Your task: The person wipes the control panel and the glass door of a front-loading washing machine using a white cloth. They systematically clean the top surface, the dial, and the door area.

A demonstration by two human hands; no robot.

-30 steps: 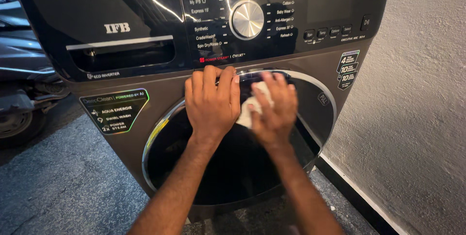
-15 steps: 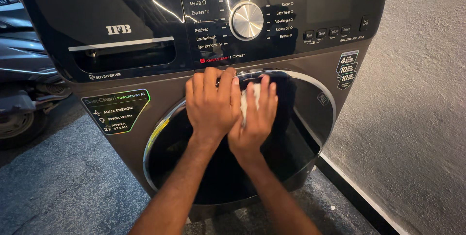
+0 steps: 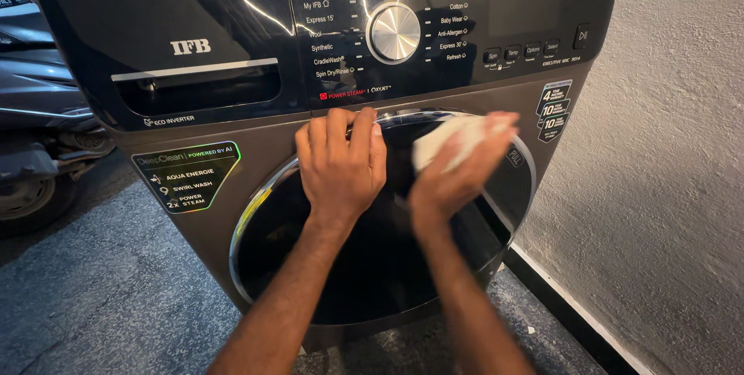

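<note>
A grey front-loading washing machine (image 3: 194, 235) fills the view, with a round dark glass door (image 3: 372, 266) ringed in chrome. My left hand (image 3: 339, 164) lies flat on the upper part of the door, fingers together and pointing up at the rim. My right hand (image 3: 457, 170) presses a white cloth (image 3: 446, 141) against the door's upper right, close to the chrome rim. The right hand is blurred by motion. The cloth is partly covered by my fingers.
Above the door is a glossy black control panel with a silver dial (image 3: 395, 32), small buttons (image 3: 523, 53) and a detergent drawer (image 3: 198, 84). A rough white wall (image 3: 666, 173) stands right of the machine. A scooter (image 3: 35, 135) is parked at left on the grey floor (image 3: 101, 297).
My right hand swept the cloth left toward my left hand, then back out to the upper right of the door. My left hand has stayed put.
</note>
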